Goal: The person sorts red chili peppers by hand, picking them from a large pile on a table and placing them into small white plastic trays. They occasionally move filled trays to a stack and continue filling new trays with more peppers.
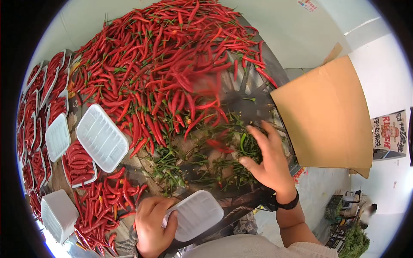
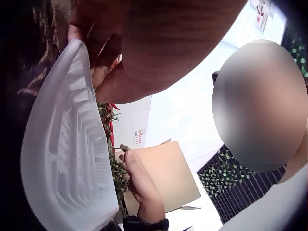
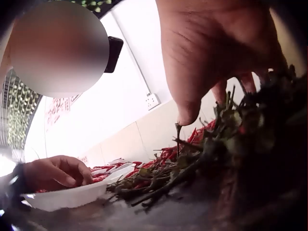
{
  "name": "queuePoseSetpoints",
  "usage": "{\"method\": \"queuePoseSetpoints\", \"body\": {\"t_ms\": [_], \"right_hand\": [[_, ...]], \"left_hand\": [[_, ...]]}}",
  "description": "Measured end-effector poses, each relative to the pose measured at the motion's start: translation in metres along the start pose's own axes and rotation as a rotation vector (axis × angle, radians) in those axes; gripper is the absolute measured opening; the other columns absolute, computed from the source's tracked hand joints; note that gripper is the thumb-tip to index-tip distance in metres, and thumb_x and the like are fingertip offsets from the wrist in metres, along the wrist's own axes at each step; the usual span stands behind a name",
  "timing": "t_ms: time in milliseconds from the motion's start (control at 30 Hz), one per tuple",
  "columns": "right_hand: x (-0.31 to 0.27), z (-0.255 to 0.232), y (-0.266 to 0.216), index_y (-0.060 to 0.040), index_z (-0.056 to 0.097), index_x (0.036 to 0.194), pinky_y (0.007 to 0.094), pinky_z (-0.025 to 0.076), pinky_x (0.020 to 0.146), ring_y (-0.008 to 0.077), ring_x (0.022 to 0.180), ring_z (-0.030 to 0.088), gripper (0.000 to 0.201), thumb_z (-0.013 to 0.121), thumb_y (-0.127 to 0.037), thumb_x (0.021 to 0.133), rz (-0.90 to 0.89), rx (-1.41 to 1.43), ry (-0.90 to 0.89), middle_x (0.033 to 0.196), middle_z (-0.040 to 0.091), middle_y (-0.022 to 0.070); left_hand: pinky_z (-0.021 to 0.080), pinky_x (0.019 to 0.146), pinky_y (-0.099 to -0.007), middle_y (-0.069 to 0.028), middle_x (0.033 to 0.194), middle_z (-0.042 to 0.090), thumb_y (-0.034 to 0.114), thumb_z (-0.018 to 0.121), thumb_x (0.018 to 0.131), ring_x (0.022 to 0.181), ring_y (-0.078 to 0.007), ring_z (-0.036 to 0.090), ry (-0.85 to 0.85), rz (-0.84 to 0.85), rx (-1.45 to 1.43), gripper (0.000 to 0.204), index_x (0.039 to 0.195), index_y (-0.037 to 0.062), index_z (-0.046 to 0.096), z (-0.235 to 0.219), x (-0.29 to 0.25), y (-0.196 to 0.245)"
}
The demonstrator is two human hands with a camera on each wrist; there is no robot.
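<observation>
My left hand (image 1: 155, 221) grips the near-left end of a white plastic tray (image 1: 198, 217), thumb over its rim, at the table's front edge. The tray's ribbed inside shows bare in the left wrist view. My right hand (image 1: 273, 165) is spread, fingers apart and palm down, over a heap of green stems and leaf scraps (image 1: 232, 172). In the right wrist view its fingertips are right at the stems (image 3: 192, 163). A blurred red chilli (image 1: 220, 144) shows left of its fingers. Beyond both hands lies a large pile of red chillies (image 1: 146, 64), with more blurred ones at its right side.
At left are rows of filled trays, a tray of chillies (image 1: 79, 165), two bare trays (image 1: 102, 138) (image 1: 58, 136) and a tray stack (image 1: 60, 215). A smaller chilli pile (image 1: 107, 206) lies beside my left hand. A cardboard box (image 1: 327, 116) borders the table at right.
</observation>
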State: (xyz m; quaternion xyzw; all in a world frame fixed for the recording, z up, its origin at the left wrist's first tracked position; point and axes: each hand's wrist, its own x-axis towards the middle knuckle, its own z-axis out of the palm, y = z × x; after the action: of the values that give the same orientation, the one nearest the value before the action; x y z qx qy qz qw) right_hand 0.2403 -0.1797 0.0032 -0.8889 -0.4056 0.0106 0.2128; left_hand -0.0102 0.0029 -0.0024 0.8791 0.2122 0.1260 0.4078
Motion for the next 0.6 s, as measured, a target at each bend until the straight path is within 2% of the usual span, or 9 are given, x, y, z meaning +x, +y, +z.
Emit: {"method": "queuePoseSetpoints", "body": {"t_ms": [33,100,200,367,467,600], "right_hand": [[0.000,0.001,0.004,-0.0096,0.056,0.135,0.0530,0.033,0.109,0.0471,0.133,0.040,0.071,0.083,-0.035,0.075,-0.004,-0.008,-0.074,0.139,0.045,0.0264],[-0.004,0.001,0.004,-0.0104,0.057,0.135,0.0528,0.033,0.109,0.0468,0.133,0.040,0.071,0.084,-0.035,0.074,-0.062,-0.075,-0.089,0.139,0.045,0.0263],[-0.011,0.002,0.005,-0.0102,0.057,0.133,0.0529,0.033,0.108,0.0462,0.131,0.041,0.070,0.084,-0.035,0.073,-0.140,-0.137,-0.116,0.139,0.046,0.0246],[-0.016,0.000,0.014,-0.0038,0.058,0.125,0.0498,0.037,0.105,0.0394,0.122,0.050,0.058,0.082,-0.022,0.075,-0.072,0.058,-0.084,0.128,0.056,0.0179],[-0.027,0.002,0.025,-0.0033,0.057,0.124,0.0481,0.038,0.104,0.0374,0.118,0.053,0.055,0.080,-0.015,0.076,-0.091,0.051,-0.035,0.123,0.059,0.0167],[-0.040,0.003,0.035,-0.0037,0.057,0.125,0.0483,0.039,0.103,0.0377,0.117,0.054,0.054,0.079,-0.015,0.076,-0.035,0.089,0.084,0.123,0.059,0.0171]], "left_hand": [[0.049,0.080,-0.0418,-0.0171,0.096,0.064,0.003,0.068,0.072,0.089,-0.0361,0.062,-0.003,0.010,-0.002,0.027,0.099,-0.0010,0.068,0.000,0.000,0.000],[0.049,0.081,-0.0415,-0.0171,0.097,0.064,0.003,0.069,0.072,0.089,-0.0357,0.062,0.031,-0.060,-0.017,0.027,0.099,-0.0014,0.068,-0.001,-0.002,0.001],[0.050,0.081,-0.0406,-0.0168,0.096,0.064,0.003,0.069,0.073,0.090,-0.0350,0.062,0.025,-0.026,-0.020,0.026,0.099,-0.0015,0.068,0.000,-0.003,-0.008],[0.050,0.079,-0.0399,-0.0168,0.094,0.064,0.003,0.069,0.074,0.088,-0.0349,0.062,0.021,-0.017,-0.020,0.024,0.097,-0.0016,0.068,0.001,-0.003,-0.005],[0.050,0.078,-0.0397,-0.0169,0.093,0.063,0.002,0.069,0.074,0.086,-0.0348,0.062,0.045,-0.014,-0.016,0.022,0.096,-0.0017,0.068,0.000,-0.002,-0.003],[0.050,0.077,-0.0394,-0.0174,0.092,0.063,0.002,0.069,0.074,0.085,-0.0344,0.062,0.051,-0.023,-0.012,0.020,0.094,-0.0021,0.068,0.000,-0.003,-0.002]]}}
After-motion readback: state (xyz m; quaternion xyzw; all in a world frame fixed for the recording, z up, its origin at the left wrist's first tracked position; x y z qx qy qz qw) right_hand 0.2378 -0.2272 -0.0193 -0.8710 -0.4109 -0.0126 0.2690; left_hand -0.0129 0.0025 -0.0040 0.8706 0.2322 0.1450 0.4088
